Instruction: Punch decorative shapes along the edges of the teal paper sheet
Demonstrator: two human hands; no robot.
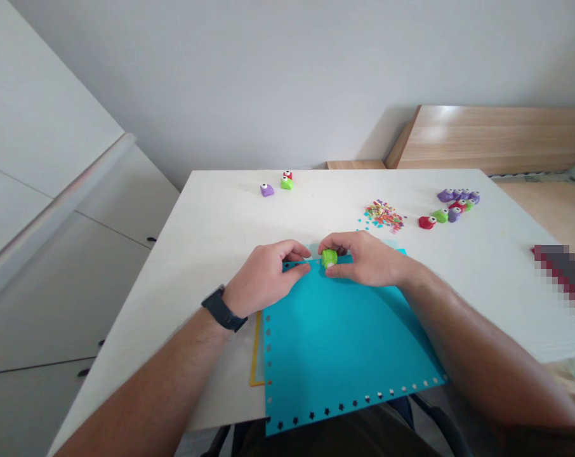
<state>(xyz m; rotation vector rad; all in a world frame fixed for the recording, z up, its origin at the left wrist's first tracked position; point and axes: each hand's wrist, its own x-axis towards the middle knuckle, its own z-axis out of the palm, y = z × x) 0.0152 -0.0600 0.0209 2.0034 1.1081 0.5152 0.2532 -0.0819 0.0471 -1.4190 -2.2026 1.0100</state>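
Note:
A sheet of blue paper [344, 336] lies in front of me, with small shaped holes along its left, near and far edges. My left hand [273, 273], wearing a dark watch [224, 309], pinches the sheet at its far edge, thumb on top. Just to the right, my right hand [363, 257] grips a green craft punch [329, 258] between thumb and fingers. The punch sits at the paper's far edge; its slot is hidden from me. The sheet's near edge hangs over the table's front, above my lap.
On the white table [211, 235] a heap of coloured paper bits [385, 216] lies beyond my right hand. Several punches, among them a red punch [427, 222], stand at the far right. A purple punch [267, 190] and two others are at the back. Under the blue sheet shows a yellow edge [256, 355].

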